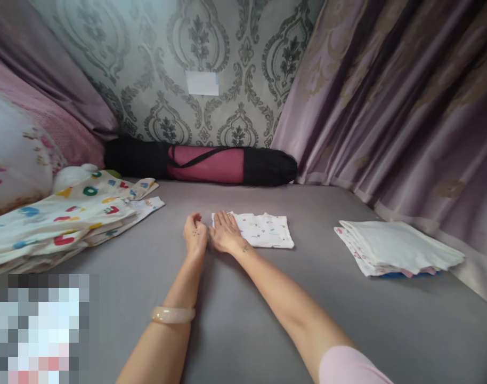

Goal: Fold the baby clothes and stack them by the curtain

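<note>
A small folded white cloth with a tiny coloured print lies flat on the grey sheet in front of me. My right hand rests palm down over its left end, fingers stretched out. Just left of the cloth is my left hand, its fingers curled in and nothing showing in them. A small gap separates the two hands. The cloth's left edge is partly hidden under my right hand.
Folded cloths are stacked at the right. Printed cream clothes lie in a pile at the left. A long black and maroon bag lies along the wall. Purple curtains hang at the right; a blurred patch covers the lower left corner.
</note>
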Demonstrator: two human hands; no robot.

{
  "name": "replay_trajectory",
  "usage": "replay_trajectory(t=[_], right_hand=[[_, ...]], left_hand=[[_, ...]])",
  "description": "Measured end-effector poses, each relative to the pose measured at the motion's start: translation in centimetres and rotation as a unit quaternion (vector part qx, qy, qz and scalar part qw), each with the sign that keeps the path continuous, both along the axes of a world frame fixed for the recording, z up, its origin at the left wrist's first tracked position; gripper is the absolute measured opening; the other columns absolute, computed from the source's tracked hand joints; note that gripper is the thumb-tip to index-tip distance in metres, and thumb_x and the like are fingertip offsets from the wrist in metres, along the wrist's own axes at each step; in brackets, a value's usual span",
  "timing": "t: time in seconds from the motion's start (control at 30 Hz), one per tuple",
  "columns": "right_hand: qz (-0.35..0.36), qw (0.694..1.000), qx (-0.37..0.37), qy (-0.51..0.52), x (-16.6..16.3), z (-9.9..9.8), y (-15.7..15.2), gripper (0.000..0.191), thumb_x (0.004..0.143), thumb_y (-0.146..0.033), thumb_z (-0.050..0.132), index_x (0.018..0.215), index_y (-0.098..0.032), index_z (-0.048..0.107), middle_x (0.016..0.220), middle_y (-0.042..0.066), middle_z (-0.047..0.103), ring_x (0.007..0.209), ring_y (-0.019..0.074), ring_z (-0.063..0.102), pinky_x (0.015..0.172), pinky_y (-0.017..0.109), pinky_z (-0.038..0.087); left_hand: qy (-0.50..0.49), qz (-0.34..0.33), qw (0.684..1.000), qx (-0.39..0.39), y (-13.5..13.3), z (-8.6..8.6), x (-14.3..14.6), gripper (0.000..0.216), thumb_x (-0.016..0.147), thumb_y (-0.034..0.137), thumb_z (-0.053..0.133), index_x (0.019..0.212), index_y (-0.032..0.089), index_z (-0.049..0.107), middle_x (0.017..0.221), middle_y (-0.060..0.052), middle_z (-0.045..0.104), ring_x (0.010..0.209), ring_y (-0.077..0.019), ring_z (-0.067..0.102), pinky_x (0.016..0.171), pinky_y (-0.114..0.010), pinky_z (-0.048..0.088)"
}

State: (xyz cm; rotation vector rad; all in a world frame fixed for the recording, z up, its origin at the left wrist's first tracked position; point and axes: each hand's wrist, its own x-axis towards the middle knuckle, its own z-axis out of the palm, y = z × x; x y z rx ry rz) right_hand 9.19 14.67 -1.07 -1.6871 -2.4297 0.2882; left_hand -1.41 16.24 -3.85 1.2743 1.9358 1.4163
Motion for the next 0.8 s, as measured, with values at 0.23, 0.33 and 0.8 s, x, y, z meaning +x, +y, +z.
replay_trajectory(t=[0.23, 0.33, 0.8], right_hand=[[0.034, 0.999, -0.019, 0.026, -1.1, -0.8, -0.1, 0.063, 0.096, -0.032, 0.031, 0.149, 0.002, 0.026, 0.159, 0.019, 0.015, 0.147, 0.0279, 0.010, 0.120, 0.043, 0.011], [0.057, 0.992, -0.051, 0.095, 0.2, 0.0, 0.0, 0.060, 0.099, -0.033, 0.020, 0.150, -0.001, 0.024, 0.159, 0.017, 0.016, 0.147, 0.0227, 0.012, 0.119, 0.040, 0.015], [-0.092, 0.994, 0.028, 0.056, 12.5, 1.3, -3.0, 0.057, 0.096, -0.027, 0.026, 0.150, -0.012, 0.030, 0.159, 0.010, 0.021, 0.148, 0.0255, 0.010, 0.117, 0.054, 0.003]], left_hand=[[0.012, 0.010, 1.000, -0.002, -0.3, 0.8, 0.0, 0.036, 0.091, 0.033, 0.032, 0.101, 0.016, 0.062, 0.109, -0.015, 0.069, 0.107, -0.0251, 0.063, 0.096, -0.040, 0.049], [0.025, -0.007, 1.000, 0.008, -0.7, 1.4, 0.5, 0.038, 0.093, 0.039, 0.032, 0.101, 0.018, 0.063, 0.107, -0.013, 0.070, 0.107, -0.0249, 0.063, 0.095, -0.039, 0.049], [0.378, -0.307, 0.872, 0.042, -2.5, 3.6, 9.0, 0.046, 0.092, 0.019, 0.038, 0.137, 0.015, 0.048, 0.145, -0.014, 0.048, 0.141, -0.0274, 0.034, 0.114, -0.052, 0.026]])
